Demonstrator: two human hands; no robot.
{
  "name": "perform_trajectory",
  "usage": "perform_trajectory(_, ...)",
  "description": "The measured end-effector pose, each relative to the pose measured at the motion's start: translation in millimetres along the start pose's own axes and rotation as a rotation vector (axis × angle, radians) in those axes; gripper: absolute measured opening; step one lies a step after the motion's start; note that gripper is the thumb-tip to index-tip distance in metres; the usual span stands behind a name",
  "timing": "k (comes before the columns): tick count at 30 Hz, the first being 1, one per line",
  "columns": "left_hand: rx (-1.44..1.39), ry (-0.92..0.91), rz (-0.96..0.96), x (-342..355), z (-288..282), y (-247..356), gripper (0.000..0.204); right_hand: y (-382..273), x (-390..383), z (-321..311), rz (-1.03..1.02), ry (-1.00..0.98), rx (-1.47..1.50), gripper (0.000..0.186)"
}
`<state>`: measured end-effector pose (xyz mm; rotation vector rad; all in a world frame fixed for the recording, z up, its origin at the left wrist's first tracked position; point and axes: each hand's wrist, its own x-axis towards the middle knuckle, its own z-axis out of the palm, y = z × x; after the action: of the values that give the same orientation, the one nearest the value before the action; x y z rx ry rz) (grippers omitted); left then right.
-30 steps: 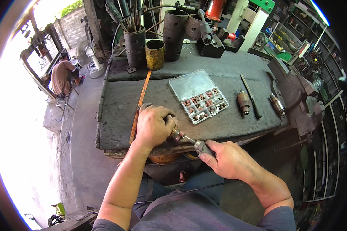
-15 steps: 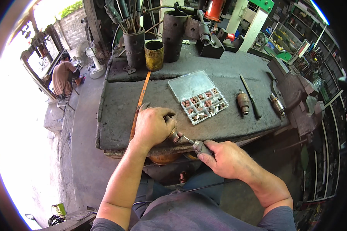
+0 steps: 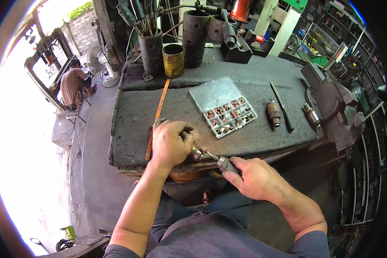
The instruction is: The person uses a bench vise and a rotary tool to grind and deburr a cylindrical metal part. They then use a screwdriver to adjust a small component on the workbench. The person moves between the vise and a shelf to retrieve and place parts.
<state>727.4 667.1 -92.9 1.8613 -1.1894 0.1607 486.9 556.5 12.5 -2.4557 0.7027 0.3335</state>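
My left hand (image 3: 173,139) is closed around a cylindrical metal part (image 3: 197,153) near the bench's front edge. Only its ringed, shiny end shows; the rest lies hidden in my fingers. Gripped in my right hand (image 3: 258,178) is a grey rotary tool (image 3: 226,164), pointing left. A small reddish-brown grinding bit on its thin shaft is at the end of the part and appears to touch it. Beyond my hands lies an open clear plastic box (image 3: 230,116) with several compartments of small reddish, brown and white grinding bits.
On the bench (image 3: 137,112) are an orange measuring strip (image 3: 161,107), a file (image 3: 282,107) and two drill-chuck-like parts (image 3: 273,114). A yellow can (image 3: 173,62) and dark metal tubes stand behind. A vise (image 3: 335,103) is at right. A person (image 3: 73,84) sits at far left.
The view has shifted slightly. Both hands keep their grips, with the bit still at the end of the metal part.
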Motion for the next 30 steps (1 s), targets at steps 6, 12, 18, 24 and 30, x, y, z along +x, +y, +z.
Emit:
perform_trajectory(6, 0.003, 0.004, 0.004, 0.2, 0.3, 0.0, 0.020, -0.2, -0.6, -0.1, -0.006, -0.008, -0.003, 0.050)
perform_trajectory(12, 0.001, -0.003, 0.004, -1.5, 0.3, -1.3, 0.019, -4.1, 0.1, -2.7, -0.029, -0.018, -0.010, 0.051)
perform_trajectory(18, -0.030, -0.022, -0.031, -1.0, 1.1, -1.7, 0.019, -7.4, 0.1, -2.7, -0.007, -0.033, -0.012, 0.051)
perform_trajectory(24, -0.005, -0.008, -0.005, -1.0, 0.4, -2.2, 0.020, -6.4, 0.4, -0.1, -0.017, -0.005, 0.010, 0.049)
perform_trajectory(30, -0.004, -0.002, -0.002, -2.2, 0.4, -2.8, 0.021, -3.5, 1.0, -0.6, -0.011, -0.083, 0.014, 0.049)
